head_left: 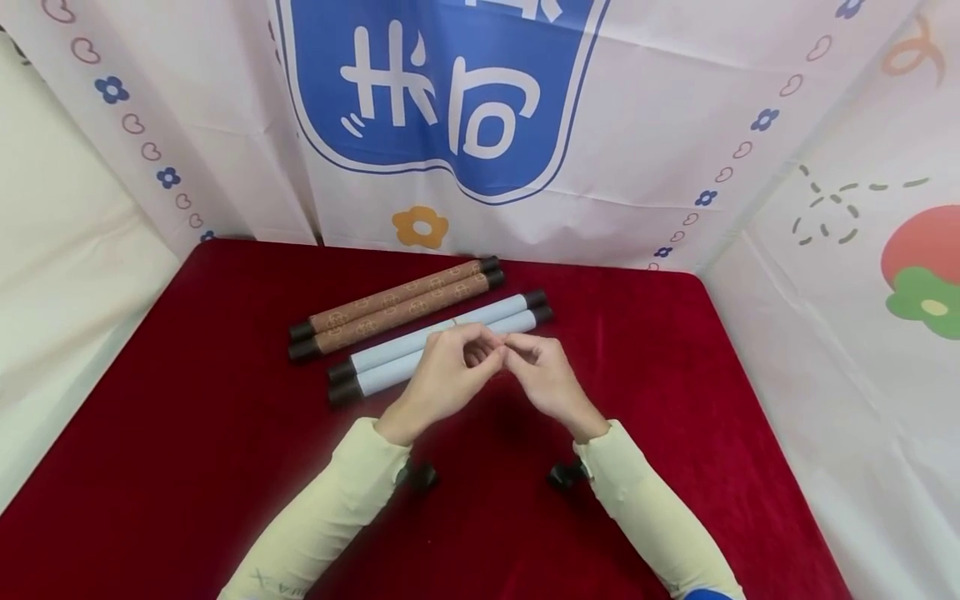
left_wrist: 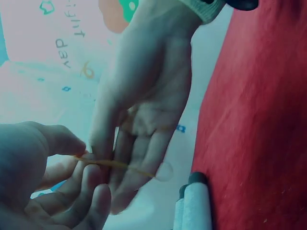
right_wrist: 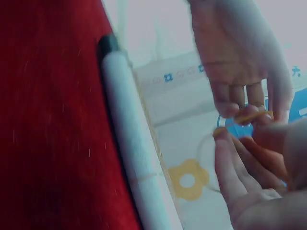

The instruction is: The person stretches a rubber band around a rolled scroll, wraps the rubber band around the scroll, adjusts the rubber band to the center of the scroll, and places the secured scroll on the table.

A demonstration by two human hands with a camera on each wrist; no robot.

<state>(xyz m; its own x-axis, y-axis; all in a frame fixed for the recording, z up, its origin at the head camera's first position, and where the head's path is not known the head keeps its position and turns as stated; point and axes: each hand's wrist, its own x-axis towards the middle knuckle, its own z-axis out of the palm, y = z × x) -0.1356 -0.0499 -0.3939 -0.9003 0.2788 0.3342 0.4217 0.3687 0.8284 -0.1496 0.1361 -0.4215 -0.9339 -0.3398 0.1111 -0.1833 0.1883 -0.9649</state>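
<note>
A red tabletop (head_left: 675, 400) stands before a white printed cloth (head_left: 637, 158); near the blue rolls (head_left: 405, 342), the left hand (head_left: 450, 362) and right hand (head_left: 550, 375) pinch a yellow band (left_wrist: 119, 165) drawn out between them. Beyond the blue rolls lie brown rolls (head_left: 401, 313). A thin line (right_wrist: 146, 177) across one blue roll suggests banding already done there; the held band circles no roll yet, and none is discernible on the brown pair.

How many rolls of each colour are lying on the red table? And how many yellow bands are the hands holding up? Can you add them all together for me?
Brown rolls: 2
Light blue rolls: 2
Yellow band, held up: 1
Total: 5
</note>
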